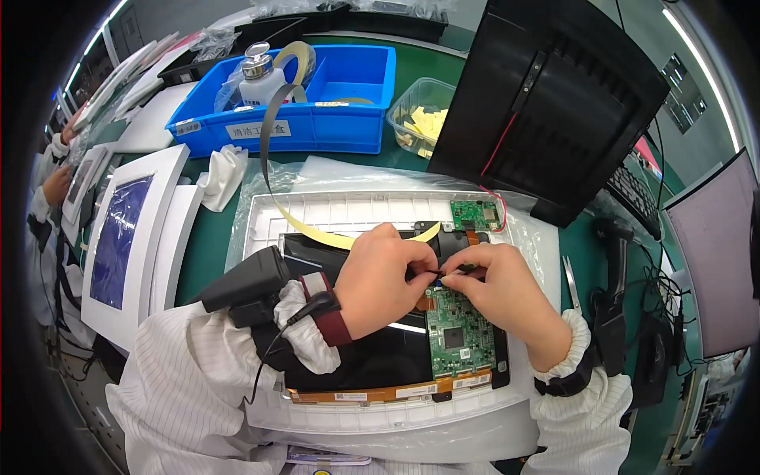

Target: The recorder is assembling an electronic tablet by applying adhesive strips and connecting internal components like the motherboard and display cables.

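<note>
My left hand (388, 273) and my right hand (495, 281) meet over the upper edge of a green circuit board (467, 348). Both are closed in a pinch on a small black piece (435, 272), mostly covered by my fingers; its kind is unclear. The board sits on a black display panel (356, 332) inside a white plastic frame (340, 419). Orange flex strips (372, 396) run along the panel's near edge. Beyond my right hand, a smaller green board (473, 214) lies in the frame with a red wire (497, 149). A long, curling yellow-and-grey strip (317, 235) passes behind my left hand.
A blue divided bin (317, 127) holds a bottle (261, 79) and tape. Beside it, a clear tub (423, 99) contains yellow pieces. A large black housing (546, 103) stands far right, near tweezers (571, 283) and a scanner (613, 269). White framed panels (127, 245) rest left.
</note>
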